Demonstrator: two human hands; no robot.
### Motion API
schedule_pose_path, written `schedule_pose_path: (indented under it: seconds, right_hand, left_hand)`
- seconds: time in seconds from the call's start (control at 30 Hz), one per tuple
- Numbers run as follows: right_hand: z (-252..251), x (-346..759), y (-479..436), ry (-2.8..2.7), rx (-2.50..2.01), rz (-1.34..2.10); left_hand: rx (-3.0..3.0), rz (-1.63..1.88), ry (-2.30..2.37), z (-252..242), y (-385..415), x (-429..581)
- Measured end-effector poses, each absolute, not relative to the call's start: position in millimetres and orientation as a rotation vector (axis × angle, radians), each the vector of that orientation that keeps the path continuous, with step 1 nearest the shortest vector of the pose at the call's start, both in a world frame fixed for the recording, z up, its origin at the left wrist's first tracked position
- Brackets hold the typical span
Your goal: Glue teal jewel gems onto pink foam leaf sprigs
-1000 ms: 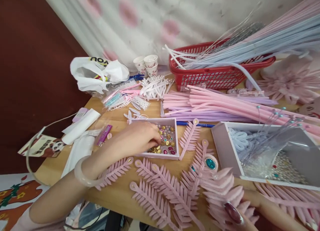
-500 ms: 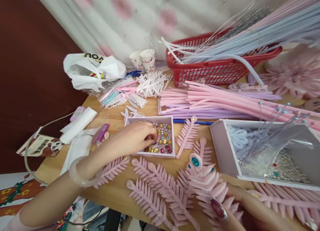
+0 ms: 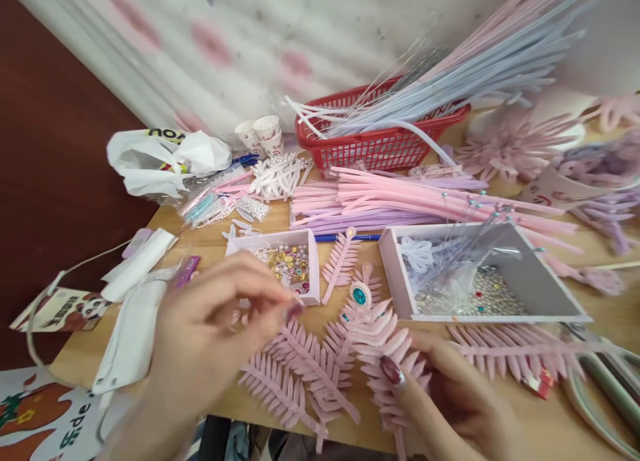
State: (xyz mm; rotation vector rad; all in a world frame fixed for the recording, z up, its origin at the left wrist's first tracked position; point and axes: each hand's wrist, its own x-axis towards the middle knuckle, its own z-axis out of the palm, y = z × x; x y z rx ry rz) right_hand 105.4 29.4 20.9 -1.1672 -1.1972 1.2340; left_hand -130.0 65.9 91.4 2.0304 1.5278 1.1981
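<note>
My right hand is closed on a pink chenille feather, thumb on top and fingers beneath. A teal gem with a pearly rim sits at the feather's rounded tip. My left hand, partly smeared by motion, is in a pinch left of the feather; whatever is between its fingertips is too small to make out. Behind it stands a small white box of gold, red and pearly gems, partly covered by the hand. More pink feathers lie flat between my hands, and one single feather lies beside the box.
A larger white box holds pearl beads and teal-tipped stems. Bundles of pink and lilac chenille stems lie behind, near a red basket. Paper cups and a white plastic bag stand at the back left.
My left hand has come out of the small gem box, moving toward me with fingertips pinched. My right hand keeps its hold on the feather. The view has shifted to the right.
</note>
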Motion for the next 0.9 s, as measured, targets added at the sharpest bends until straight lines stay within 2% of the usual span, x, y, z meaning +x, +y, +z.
schedule_pose_path:
  seconds: [0.27, 0.53, 0.9]
  right_hand:
    - [15, 111, 14, -1.23, -1.116, 1.109]
    - [20, 109, 9, -1.379, -1.021, 0.998]
    - [17, 103, 11, -1.379, -1.043, 0.938]
  left_hand:
    - [2.133, 1.508, 1.39, 63, 36, -67]
    - [2.32, 1.468, 1.436, 61, 29, -70]
    - [2.1, 1.519, 1.446, 56, 36, -68]
